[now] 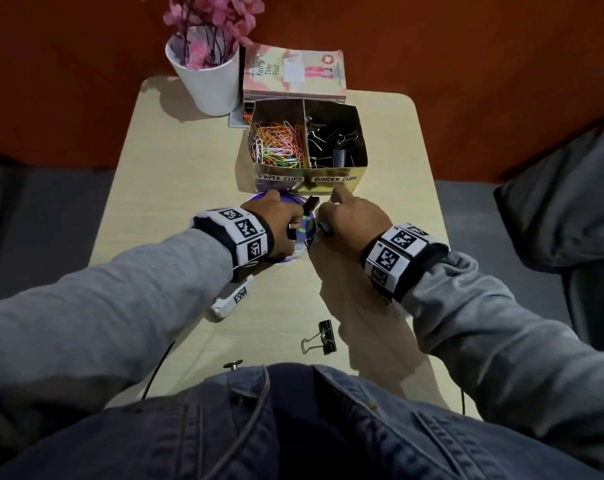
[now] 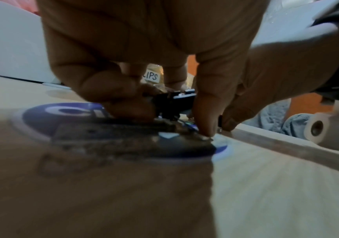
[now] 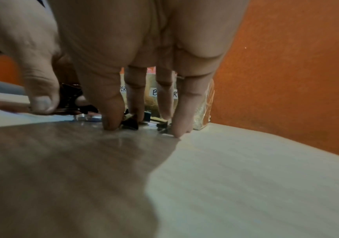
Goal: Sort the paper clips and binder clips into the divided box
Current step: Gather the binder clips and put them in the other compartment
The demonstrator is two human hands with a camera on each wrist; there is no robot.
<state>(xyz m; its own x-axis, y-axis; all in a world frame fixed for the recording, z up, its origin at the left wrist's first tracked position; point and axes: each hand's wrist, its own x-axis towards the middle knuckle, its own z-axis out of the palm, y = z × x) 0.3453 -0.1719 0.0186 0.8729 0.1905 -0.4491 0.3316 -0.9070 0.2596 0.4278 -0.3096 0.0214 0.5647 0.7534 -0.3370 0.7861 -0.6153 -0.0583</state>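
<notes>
Head view: both my hands work just in front of the divided box (image 1: 328, 183), which stands at the far middle of the table (image 1: 176, 161). My left hand (image 1: 279, 226) reaches down onto a purple disc (image 1: 286, 199), its fingers (image 2: 111, 90) curled around a black binder clip (image 2: 172, 104). My right hand (image 1: 354, 220) stands on its fingertips (image 3: 111, 122) among small black clips on the table; whether it grasps one I cannot tell. The compartment labelled PAPER CLIPS holds coloured paper clips (image 1: 279, 143); the one labelled BINDER CLIPS holds black binder clips (image 1: 335, 143). A loose binder clip (image 1: 323, 337) lies near my body. Behind the box: a white flower pot (image 1: 207, 81) and a book (image 1: 293, 72).
</notes>
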